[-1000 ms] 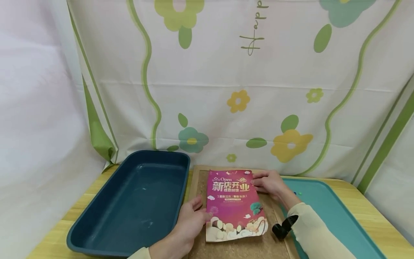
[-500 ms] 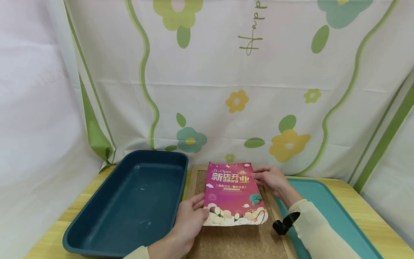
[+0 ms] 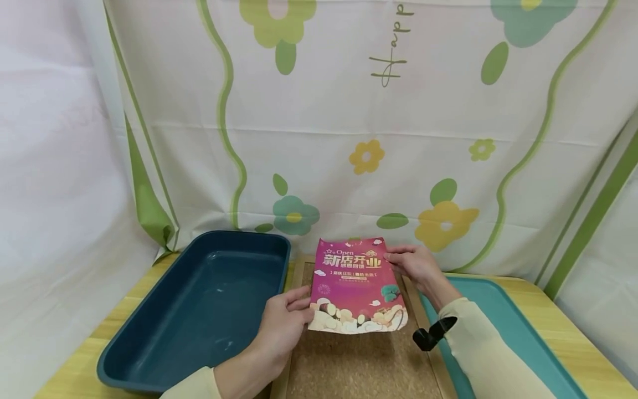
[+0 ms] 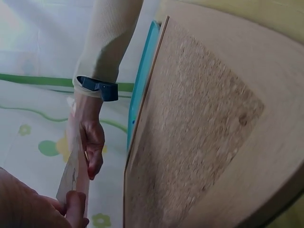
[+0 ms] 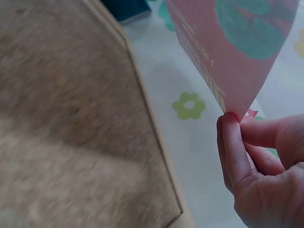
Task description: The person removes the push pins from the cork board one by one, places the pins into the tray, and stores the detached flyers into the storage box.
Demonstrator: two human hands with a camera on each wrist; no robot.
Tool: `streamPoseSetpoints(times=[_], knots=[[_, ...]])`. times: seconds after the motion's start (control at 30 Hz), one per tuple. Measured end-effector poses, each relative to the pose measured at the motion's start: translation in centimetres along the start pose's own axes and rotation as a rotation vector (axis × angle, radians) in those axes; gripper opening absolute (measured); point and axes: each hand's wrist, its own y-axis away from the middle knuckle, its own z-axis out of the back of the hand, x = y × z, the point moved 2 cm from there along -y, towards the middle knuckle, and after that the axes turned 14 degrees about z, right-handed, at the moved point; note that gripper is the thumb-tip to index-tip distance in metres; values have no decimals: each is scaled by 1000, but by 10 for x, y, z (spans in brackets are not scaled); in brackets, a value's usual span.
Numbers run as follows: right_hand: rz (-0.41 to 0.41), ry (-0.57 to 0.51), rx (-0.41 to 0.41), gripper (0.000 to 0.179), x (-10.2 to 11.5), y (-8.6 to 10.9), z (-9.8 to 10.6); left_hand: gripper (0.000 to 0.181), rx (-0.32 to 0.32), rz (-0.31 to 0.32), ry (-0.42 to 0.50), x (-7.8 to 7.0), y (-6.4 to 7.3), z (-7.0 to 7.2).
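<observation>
A magenta flyer [image 3: 356, 277] with gold lettering and a pale printed lower edge is held up over the framed cork board [image 3: 369, 366]. My left hand [image 3: 285, 317] pinches its left edge near the bottom corner. At the upper right edge, my right hand [image 3: 416, 267] grips it between thumb and fingers. In the right wrist view the right hand [image 5: 266, 171] pinches the edge of the flyer [image 5: 232, 61], which bends slightly. The left wrist view shows the flyer [image 4: 72, 175] nearly edge-on, apart from the board.
Left of the board stands a deep dark-blue tray [image 3: 199, 316]. A shallow teal tray [image 3: 490, 302] lies to the right, partly under my right forearm. Behind the wooden table [image 3: 563, 307] hangs a white curtain [image 3: 319, 111] printed with flowers. A black wrist mount [image 3: 432, 336] sits at my right cuff.
Both hands have raised the flyer up and away from the cork board, uncovering more of the board's near part. A shadow now falls on the cork beneath it.
</observation>
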Motion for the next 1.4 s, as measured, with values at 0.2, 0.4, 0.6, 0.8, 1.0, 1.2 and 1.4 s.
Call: streamPoseSetpoints(times=[0.2, 0.4, 0.6, 0.8, 1.0, 1.2, 1.4], knots=[[5, -35, 21, 46, 11, -8, -5, 51, -45, -26, -15, -6, -1, 8], [27, -25, 54, 48, 18, -15, -18, 49, -76, -23, -32, -6, -2, 20], [31, -86, -1, 44, 23, -18, -32, 46, -90, -26, -56, -7, -4, 33], [10, -130, -45, 39, 25, -21, -45, 44, -120, -34, -64, -10, -5, 46], [-18, -115, -101, 36, 26, -25, -58, 44, -131, -32, -73, -14, -8, 56], [-37, -134, -132, 36, 26, -27, -70, 44, -138, -20, -101, -16, -8, 64], [-39, -151, -160, 33, 26, -27, -80, 46, -147, -18, -108, -19, -8, 70]])
